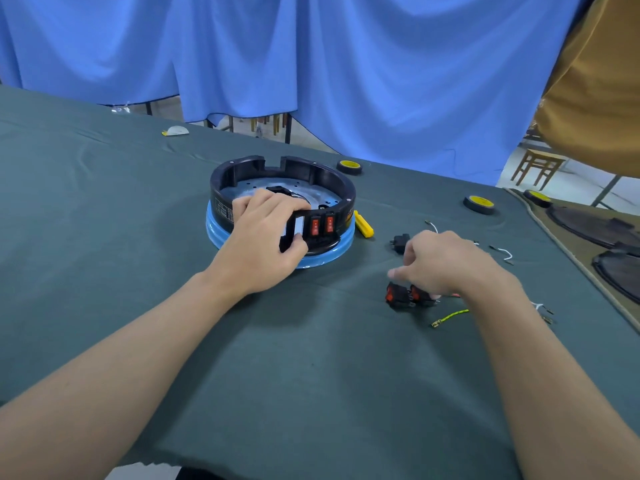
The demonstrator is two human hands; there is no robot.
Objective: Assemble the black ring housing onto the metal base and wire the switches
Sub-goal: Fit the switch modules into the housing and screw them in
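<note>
- My left hand (266, 237) gripped the ring (304, 168) by its front wall, fingers over the rim, thumb outside.
- The ring sat on the metal base (311, 199), over one blue disc (214, 230); two red switches (322, 225) sat in its front.
- My right hand (446, 265) hovered, fingers curled, over two loose switches (398, 296) on the cloth (277, 358); I couldn't tell if it held anything.
- Nearby lay one black part (400, 242), one green-yellow wire (450, 317), at least three white wires (502, 252), one yellow tool (363, 224) and three wheels (479, 203).

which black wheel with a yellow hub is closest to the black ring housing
The leftmost wheel, just behind the black ring housing; the other two lie farther right.
</note>
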